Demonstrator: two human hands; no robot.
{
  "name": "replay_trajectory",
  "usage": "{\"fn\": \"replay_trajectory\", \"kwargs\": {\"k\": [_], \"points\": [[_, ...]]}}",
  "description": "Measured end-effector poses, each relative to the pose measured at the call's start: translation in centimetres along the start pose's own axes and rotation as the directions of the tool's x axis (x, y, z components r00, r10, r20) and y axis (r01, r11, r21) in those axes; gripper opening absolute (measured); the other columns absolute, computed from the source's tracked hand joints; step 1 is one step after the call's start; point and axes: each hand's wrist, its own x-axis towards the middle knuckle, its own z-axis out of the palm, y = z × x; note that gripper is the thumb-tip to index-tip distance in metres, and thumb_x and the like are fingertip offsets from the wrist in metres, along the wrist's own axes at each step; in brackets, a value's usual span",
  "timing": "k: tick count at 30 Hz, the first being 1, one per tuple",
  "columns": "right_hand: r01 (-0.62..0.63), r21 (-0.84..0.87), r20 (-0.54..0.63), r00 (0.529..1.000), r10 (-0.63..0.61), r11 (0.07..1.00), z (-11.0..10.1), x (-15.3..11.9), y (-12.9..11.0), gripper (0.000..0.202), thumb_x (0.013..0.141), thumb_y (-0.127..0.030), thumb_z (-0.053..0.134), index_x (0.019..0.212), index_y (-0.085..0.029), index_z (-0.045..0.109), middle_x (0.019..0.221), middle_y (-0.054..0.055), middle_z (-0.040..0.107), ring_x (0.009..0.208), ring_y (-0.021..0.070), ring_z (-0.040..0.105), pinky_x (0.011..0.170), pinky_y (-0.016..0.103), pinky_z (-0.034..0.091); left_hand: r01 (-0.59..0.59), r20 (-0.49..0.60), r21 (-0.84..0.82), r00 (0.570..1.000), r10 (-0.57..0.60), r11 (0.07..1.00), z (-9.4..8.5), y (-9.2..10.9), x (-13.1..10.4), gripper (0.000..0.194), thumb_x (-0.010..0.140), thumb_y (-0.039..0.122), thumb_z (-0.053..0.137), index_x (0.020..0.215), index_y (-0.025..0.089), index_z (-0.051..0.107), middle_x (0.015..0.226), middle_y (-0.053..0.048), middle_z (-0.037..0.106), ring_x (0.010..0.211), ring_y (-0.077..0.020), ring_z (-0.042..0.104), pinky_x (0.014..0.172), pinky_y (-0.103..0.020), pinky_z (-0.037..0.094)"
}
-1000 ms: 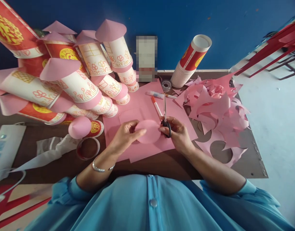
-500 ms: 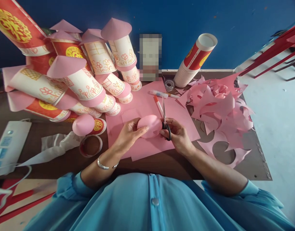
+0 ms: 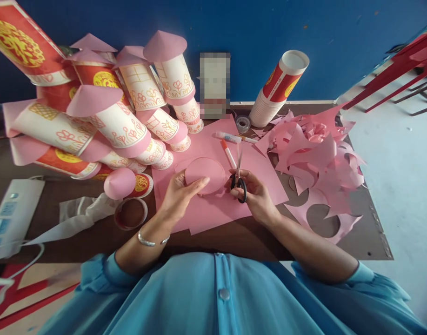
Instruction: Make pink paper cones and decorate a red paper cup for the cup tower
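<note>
A round pink paper disc point(image 3: 207, 174) is pinched between the thumb and fingers of my left hand point(image 3: 181, 195), its face turned up. My right hand point(image 3: 257, 195) is closed on black-handled scissors point(image 3: 239, 184), whose slightly parted blades point away from me, just right of the disc. Pink paper sheets point(image 3: 213, 216) lie flat beneath both hands. Beyond the scissors, an orange-capped marker point(image 3: 229, 155) and a white glue tube point(image 3: 228, 137) rest on the sheets.
Decorated cup towers with pink cone roofs point(image 3: 112, 123) crowd the left. Behind are a leaning cup stack point(image 3: 267, 109) and a clear tape roll point(image 3: 243, 123). Pink scraps point(image 3: 314, 153) heap at right. Wide tape point(image 3: 131, 213) and a power strip point(image 3: 16, 214) lie left.
The pink disc has shifted left, away from the scissors, and now faces up more flatly. My left hand has moved slightly left with it. My right hand still holds the scissors.
</note>
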Motion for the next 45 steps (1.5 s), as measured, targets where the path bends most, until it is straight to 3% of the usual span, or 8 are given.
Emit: {"fn": "replay_trajectory", "kwargs": {"k": [6, 10, 13, 17, 21, 24, 35, 45], "points": [[-0.029, 0.013, -0.015, 0.999, 0.029, 0.999, 0.2, 0.1, 0.3, 0.053, 0.065, -0.042, 0.095, 0.106, -0.025, 0.065, 0.073, -0.007, 0.061, 0.062, 0.0094, 0.056, 0.059, 0.023, 0.048, 0.08, 0.091, 0.082, 0.992, -0.088, 0.993, 1.2, 0.0, -0.7, 0.039, 0.079, 0.042, 0.082, 0.106, 0.014, 0.079, 0.098, -0.009, 0.081, 0.09, -0.0253, 0.074, 0.079, -0.032, 0.059], [0.028, -0.101, 0.043, 0.999, -0.024, 0.995, -0.5, 0.1, -0.5, 0.05, 0.069, -0.041, 0.093, 0.107, -0.024, 0.065, 0.073, -0.006, 0.062, 0.062, 0.0097, 0.057, 0.06, 0.025, 0.048, 0.092, 0.153, 0.109, 0.982, -0.108, 0.99, 0.8, 0.2, -0.7, 0.042, 0.078, 0.042, 0.082, 0.11, 0.016, 0.078, 0.1, -0.008, 0.08, 0.091, -0.0246, 0.073, 0.076, -0.03, 0.058], [0.094, -0.218, 0.111, 0.991, -0.071, 0.971, -0.7, -0.1, -1.0, 0.047, 0.073, -0.04, 0.091, 0.108, -0.023, 0.066, 0.075, -0.004, 0.064, 0.065, 0.0113, 0.06, 0.064, 0.027, 0.049, 0.08, 0.172, 0.149, 0.98, -0.105, 0.986, 0.2, 0.3, -0.3, 0.034, 0.078, 0.042, 0.082, 0.1, 0.016, 0.078, 0.088, -0.005, 0.077, 0.08, -0.0207, 0.07, 0.07, -0.028, 0.056], [0.067, -0.198, 0.084, 0.995, -0.051, 0.978, -0.4, -0.1, -1.0, 0.051, 0.073, -0.047, 0.09, 0.111, -0.023, 0.065, 0.076, -0.004, 0.064, 0.067, 0.012, 0.061, 0.063, 0.027, 0.05, 0.093, 0.084, 0.188, 0.99, -0.11, 0.978, 0.0, 0.7, -0.1, 0.03, 0.077, 0.043, 0.081, 0.087, 0.015, 0.076, 0.077, -0.003, 0.073, 0.069, -0.0178, 0.065, 0.063, -0.027, 0.053], [-0.008, -0.129, 0.073, 0.997, 0.017, 0.992, -0.6, -0.2, -0.8, 0.053, 0.076, -0.054, 0.087, 0.113, -0.023, 0.065, 0.083, -0.001, 0.066, 0.068, 0.0122, 0.061, 0.06, 0.026, 0.049, -0.003, -0.076, 0.045, 0.997, 0.007, 0.999, -0.1, 1.5, 0.1, 0.031, 0.077, 0.043, 0.08, 0.093, 0.016, 0.074, 0.086, -0.004, 0.076, 0.08, -0.0209, 0.069, 0.075, -0.031, 0.056], [0.018, -0.173, 0.127, 0.992, 0.004, 0.985, -0.8, -0.4, -0.5, 0.051, 0.079, -0.057, 0.084, 0.111, -0.022, 0.065, 0.082, 0.001, 0.066, 0.07, 0.0133, 0.061, 0.063, 0.027, 0.049, -0.066, -0.145, -0.032, 0.988, 0.061, 0.997, -0.5, 1.8, 0.3, 0.028, 0.077, 0.041, 0.079, 0.09, 0.017, 0.07, 0.085, -0.003, 0.075, 0.079, -0.0203, 0.068, 0.074, -0.031, 0.055], [0.203, -0.415, 0.273, 0.958, -0.091, 0.887, -0.1, -1.4, 0.8, 0.054, 0.094, -0.065, 0.064, 0.126, -0.023, 0.061, 0.089, 0.004, 0.07, 0.08, 0.0169, 0.066, 0.076, 0.032, 0.052, -0.069, -0.158, 0.018, 0.985, 0.071, 0.997, -0.4, 1.7, -0.2, 0.029, 0.079, 0.041, 0.077, 0.092, 0.017, 0.069, 0.084, -0.003, 0.073, 0.079, -0.0194, 0.066, 0.074, -0.03, 0.054], [0.156, -0.423, 0.273, 0.961, -0.039, 0.893, -0.1, -1.8, 1.2, 0.058, 0.094, -0.068, 0.062, 0.129, -0.022, 0.063, 0.09, 0.005, 0.069, 0.079, 0.0169, 0.066, 0.068, 0.029, 0.053, -0.08, -0.165, 0.022, 0.983, 0.082, 0.997, -0.4, 0.4, -0.2, 0.026, 0.084, 0.041, 0.077, 0.094, 0.018, 0.068, 0.086, -0.002, 0.069, 0.081, -0.0176, 0.063, 0.075, -0.029, 0.052]]}}
